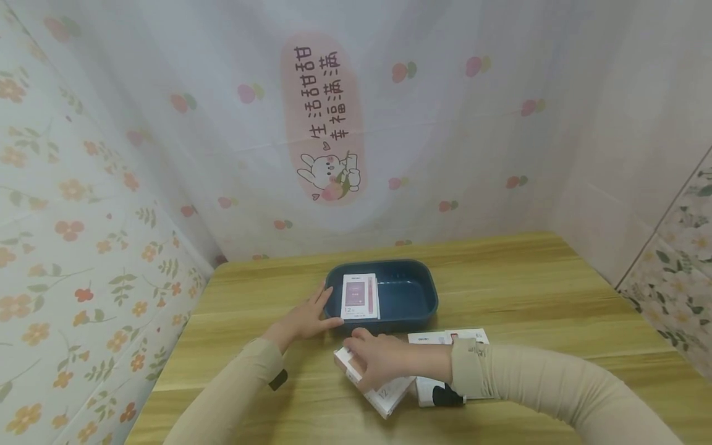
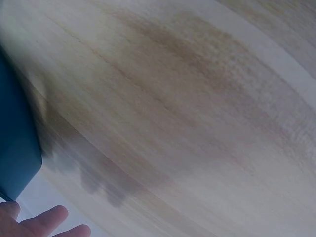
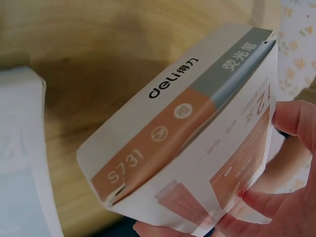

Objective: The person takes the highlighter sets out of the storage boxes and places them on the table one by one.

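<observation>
Perhaps a home corner, printed curtains (image 1: pixel 434 130), wood-grain table (image 1: pixel 512 290)

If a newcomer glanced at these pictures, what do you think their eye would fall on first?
Probably the dark blue bin on the wooden table, with a purple-marked box at its left end. Next might come the white-and-orange box that the right hand grips on the bin's near side, then the rabbit drawing on the cloth behind.
</observation>
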Action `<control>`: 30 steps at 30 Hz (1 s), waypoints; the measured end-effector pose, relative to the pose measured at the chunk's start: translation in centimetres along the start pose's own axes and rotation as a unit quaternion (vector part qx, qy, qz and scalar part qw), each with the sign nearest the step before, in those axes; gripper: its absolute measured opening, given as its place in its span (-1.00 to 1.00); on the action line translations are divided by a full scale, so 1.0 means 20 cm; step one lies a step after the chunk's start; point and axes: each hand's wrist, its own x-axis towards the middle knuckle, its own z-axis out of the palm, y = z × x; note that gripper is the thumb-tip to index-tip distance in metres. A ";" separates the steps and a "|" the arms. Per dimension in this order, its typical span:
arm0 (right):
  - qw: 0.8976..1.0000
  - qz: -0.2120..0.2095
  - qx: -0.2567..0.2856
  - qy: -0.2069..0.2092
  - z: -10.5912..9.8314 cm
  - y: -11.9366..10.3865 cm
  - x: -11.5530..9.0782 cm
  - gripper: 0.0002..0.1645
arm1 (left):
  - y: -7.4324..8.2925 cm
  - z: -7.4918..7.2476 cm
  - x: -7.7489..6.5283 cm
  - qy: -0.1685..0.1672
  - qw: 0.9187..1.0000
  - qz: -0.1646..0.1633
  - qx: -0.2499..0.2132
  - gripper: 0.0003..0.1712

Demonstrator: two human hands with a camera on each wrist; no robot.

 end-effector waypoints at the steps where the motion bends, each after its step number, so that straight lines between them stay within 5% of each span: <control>1: 1.000 0.000 0.000 -0.001 0.01 0.00 0.00 -0.07 | 0.00 0.00 0.00 0.000 1.000 0.000 0.000 0.05; 30: 0.990 -0.027 -0.131 -0.034 0.25 0.03 0.05 -0.11 | 0.00 0.00 0.00 0.002 1.000 0.006 0.006 0.04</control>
